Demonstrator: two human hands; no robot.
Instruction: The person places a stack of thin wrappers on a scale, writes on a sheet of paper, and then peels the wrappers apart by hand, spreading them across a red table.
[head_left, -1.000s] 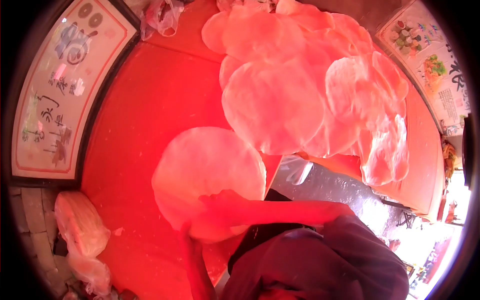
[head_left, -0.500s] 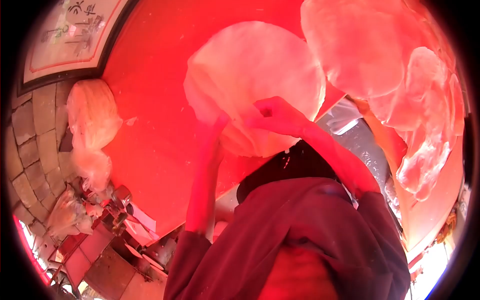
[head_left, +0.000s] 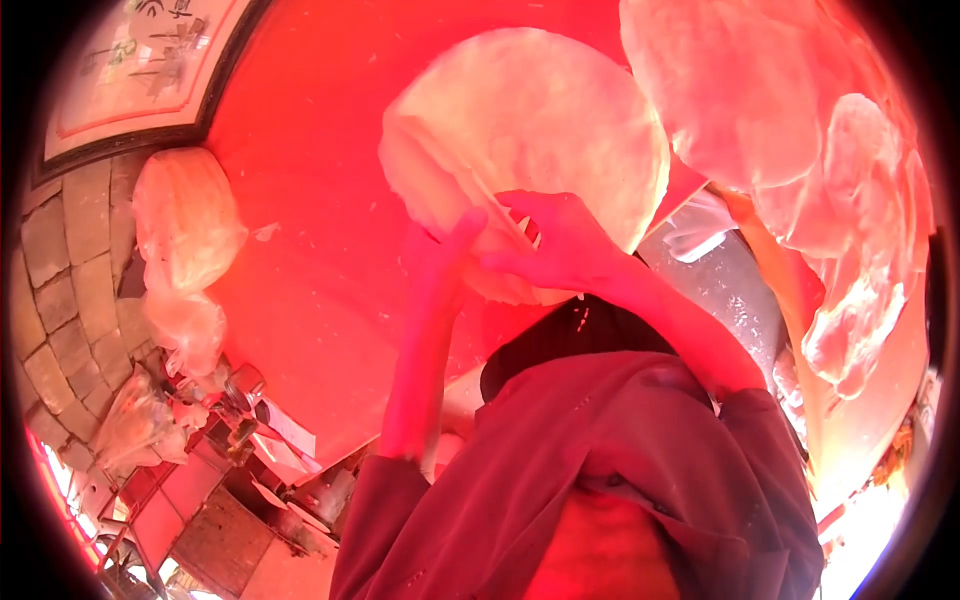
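A large, thin, pale round sheet (head_left: 560, 120), which looks like soft dough, lies on the red tabletop in front of me. A raised fold runs across its left part down to my fingers. My right hand (head_left: 565, 238) is closed at the lower middle of the sheet, pinching the fold between thumb and fingers. Close beside it, my left hand (head_left: 450, 250) grips the lower left edge, its fingers partly hidden by the sheet and red glare.
More pale round sheets (head_left: 740, 100) overlap at the right, with a crumpled one (head_left: 855, 300) below them. A bagged pale bundle (head_left: 190, 220) sits at the table's left edge. A framed panel with writing (head_left: 150, 75) is at upper left, and a grey surface (head_left: 730, 290) lies right of my arm.
My right hand has opened out slightly from a tighter curl, and the fold in the sheet now stands up more clearly between my hands. The whole view has shifted a little.
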